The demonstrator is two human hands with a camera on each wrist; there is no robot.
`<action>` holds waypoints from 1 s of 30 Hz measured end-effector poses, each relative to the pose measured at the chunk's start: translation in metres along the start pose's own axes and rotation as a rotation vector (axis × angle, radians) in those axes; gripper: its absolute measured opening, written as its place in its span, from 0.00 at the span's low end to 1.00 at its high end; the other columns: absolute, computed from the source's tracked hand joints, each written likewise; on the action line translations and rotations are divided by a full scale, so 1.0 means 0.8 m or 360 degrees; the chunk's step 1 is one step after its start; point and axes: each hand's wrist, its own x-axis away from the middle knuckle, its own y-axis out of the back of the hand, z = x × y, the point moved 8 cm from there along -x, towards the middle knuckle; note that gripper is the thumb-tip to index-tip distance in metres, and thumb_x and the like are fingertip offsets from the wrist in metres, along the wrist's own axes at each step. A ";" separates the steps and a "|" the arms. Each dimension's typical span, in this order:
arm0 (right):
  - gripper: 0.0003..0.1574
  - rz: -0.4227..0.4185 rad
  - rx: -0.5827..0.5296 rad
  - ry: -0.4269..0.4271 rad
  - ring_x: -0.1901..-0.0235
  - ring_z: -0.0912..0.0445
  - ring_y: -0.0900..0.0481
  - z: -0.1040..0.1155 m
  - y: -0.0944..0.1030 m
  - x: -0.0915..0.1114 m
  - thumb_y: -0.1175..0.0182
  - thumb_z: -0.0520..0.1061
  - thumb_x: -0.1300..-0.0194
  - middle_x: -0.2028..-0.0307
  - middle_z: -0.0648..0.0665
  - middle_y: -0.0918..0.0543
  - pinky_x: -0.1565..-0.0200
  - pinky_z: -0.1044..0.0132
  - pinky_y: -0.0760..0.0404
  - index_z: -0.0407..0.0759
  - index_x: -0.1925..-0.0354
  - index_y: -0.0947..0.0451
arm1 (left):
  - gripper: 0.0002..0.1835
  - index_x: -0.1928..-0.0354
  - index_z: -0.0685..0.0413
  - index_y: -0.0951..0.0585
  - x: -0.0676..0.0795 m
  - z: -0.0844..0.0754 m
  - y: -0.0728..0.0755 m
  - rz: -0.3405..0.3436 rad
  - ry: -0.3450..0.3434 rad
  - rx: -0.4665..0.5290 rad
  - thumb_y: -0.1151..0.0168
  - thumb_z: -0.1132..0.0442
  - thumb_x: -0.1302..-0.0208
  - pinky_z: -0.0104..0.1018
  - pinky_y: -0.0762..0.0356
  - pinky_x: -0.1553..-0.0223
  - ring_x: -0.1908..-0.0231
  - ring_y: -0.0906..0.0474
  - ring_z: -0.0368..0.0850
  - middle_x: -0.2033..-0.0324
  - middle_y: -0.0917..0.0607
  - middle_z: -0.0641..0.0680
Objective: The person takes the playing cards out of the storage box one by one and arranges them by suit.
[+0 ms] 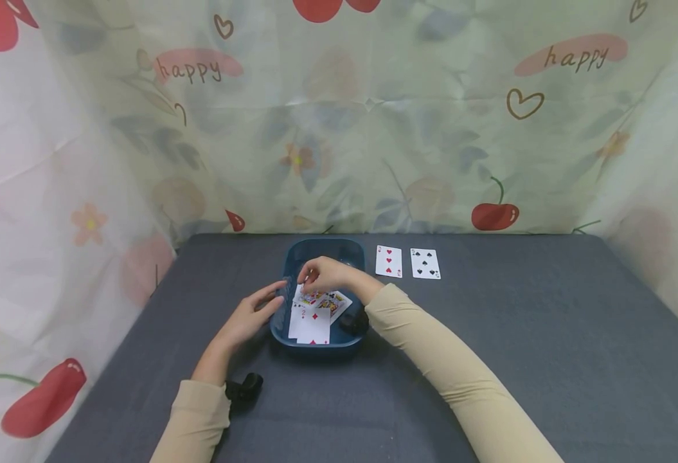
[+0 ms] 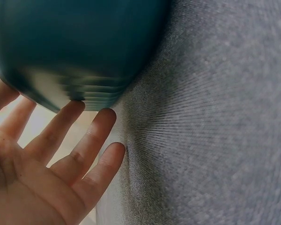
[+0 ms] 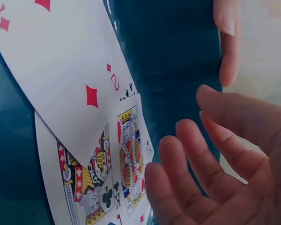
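Note:
A dark blue plastic basket (image 1: 320,347) stands on the table. Several playing cards lie in it, overlapping: a two of diamonds (image 1: 315,326) on top, a king of clubs (image 3: 91,194) and a king of hearts (image 3: 131,159) partly under it. My right hand (image 1: 328,273) hovers over the cards inside the basket, fingers loosely bent; in the right wrist view no card shows between thumb and fingers. At the basket's left side is my left hand (image 1: 250,316), its fingers spread and their tips at the wall; whether all of them touch cannot be told.
Right of the basket, a three of hearts (image 1: 389,262) and a five of spades (image 1: 425,263) lie face up on the dark grey tablecloth (image 1: 518,321). A printed curtain (image 1: 367,161) hangs behind the table and along both sides.

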 end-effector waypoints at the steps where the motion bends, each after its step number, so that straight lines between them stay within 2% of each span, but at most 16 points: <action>1: 0.16 0.0022 0.0003 -0.0016 0.66 0.58 0.24 -0.002 -0.002 -0.001 0.38 0.40 0.40 0.62 0.43 0.19 0.65 0.72 0.24 0.38 0.53 0.23 | 0.28 0.30 0.40 0.40 0.000 0.000 0.000 -0.0001 -0.0004 0.0003 0.53 0.46 0.31 0.61 0.39 0.37 0.30 0.48 0.61 0.29 0.42 0.58; 12: 0.24 0.0182 0.0073 -0.0114 0.66 0.57 0.27 -0.012 -0.026 -0.004 0.29 0.40 0.51 0.61 0.44 0.21 0.66 0.71 0.26 0.40 0.54 0.24 | 0.27 0.30 0.41 0.40 -0.001 0.002 0.000 0.0003 -0.0005 0.0016 0.53 0.48 0.30 0.61 0.38 0.38 0.30 0.48 0.62 0.29 0.43 0.59; 16: 0.29 0.0249 0.0162 -0.0138 0.64 0.56 0.28 -0.013 -0.038 -0.001 0.27 0.42 0.53 0.58 0.44 0.24 0.68 0.69 0.25 0.42 0.52 0.26 | 0.27 0.30 0.41 0.40 -0.001 0.002 0.000 -0.0001 -0.0005 0.0014 0.53 0.49 0.29 0.61 0.39 0.37 0.30 0.48 0.62 0.29 0.43 0.58; 19: 0.32 0.0288 0.0249 -0.0127 0.67 0.55 0.28 -0.012 -0.045 -0.001 0.26 0.43 0.54 0.57 0.44 0.26 0.71 0.68 0.24 0.44 0.51 0.27 | 0.27 0.30 0.41 0.40 -0.001 0.001 -0.001 -0.0002 -0.0010 0.0016 0.53 0.49 0.29 0.62 0.39 0.37 0.30 0.48 0.62 0.29 0.43 0.58; 24: 0.31 0.0294 0.0300 -0.0138 0.72 0.56 0.28 -0.010 -0.048 -0.001 0.26 0.41 0.55 0.60 0.44 0.26 0.72 0.66 0.24 0.44 0.52 0.28 | 0.27 0.30 0.41 0.40 0.000 -0.001 0.000 -0.0004 -0.0023 0.0019 0.53 0.49 0.30 0.62 0.41 0.36 0.29 0.49 0.61 0.29 0.44 0.58; 30: 0.29 0.0248 0.0279 -0.0163 0.72 0.55 0.26 -0.010 -0.046 -0.001 0.27 0.40 0.54 0.63 0.46 0.26 0.70 0.63 0.20 0.44 0.54 0.28 | 0.26 0.30 0.43 0.40 -0.003 0.002 0.000 0.0003 -0.0006 0.0007 0.54 0.52 0.29 0.61 0.42 0.36 0.30 0.49 0.61 0.29 0.44 0.59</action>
